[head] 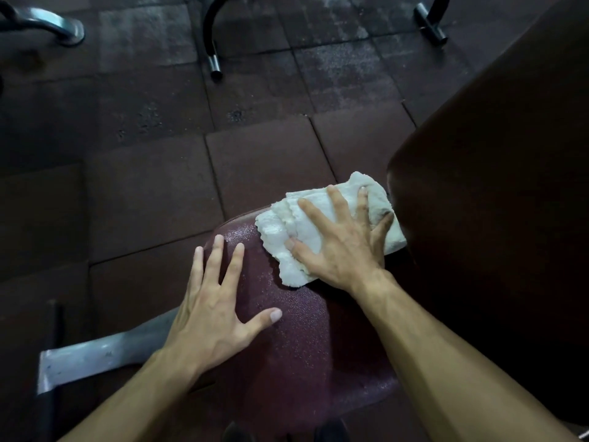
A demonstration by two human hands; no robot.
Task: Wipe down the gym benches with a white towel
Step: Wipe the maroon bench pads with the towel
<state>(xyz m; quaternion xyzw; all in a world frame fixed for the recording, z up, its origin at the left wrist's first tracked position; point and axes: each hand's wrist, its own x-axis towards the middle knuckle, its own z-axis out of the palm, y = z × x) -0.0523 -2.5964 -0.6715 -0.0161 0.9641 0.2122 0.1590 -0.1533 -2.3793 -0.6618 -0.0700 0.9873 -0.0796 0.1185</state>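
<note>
The right hand (344, 240) lies flat, fingers spread, pressing the towel (287, 250) onto the far right corner of the seat (296, 339), where it meets the backrest (497, 202); it pins the cloth under the palm rather than gripping it; part of the towel hangs past the seat's far edge. The left hand (213, 317) is open and empty, fingers splayed, braced on the seat's left edge.

The seat's textured surface glints with fine droplets across its middle and near part, so I judge that stretch not yet wiped dry; the wipe seems to be working the far corner only. The backrest looks dark and I cannot tell whether it has been done. Other frames (210, 36) stand well apart on the floor (153, 186), but no other pad shows, so how many benches are left cannot be told. On the whole the job reads as early to midway on this one seat, with the backrest and anything further probably ahead.
</note>
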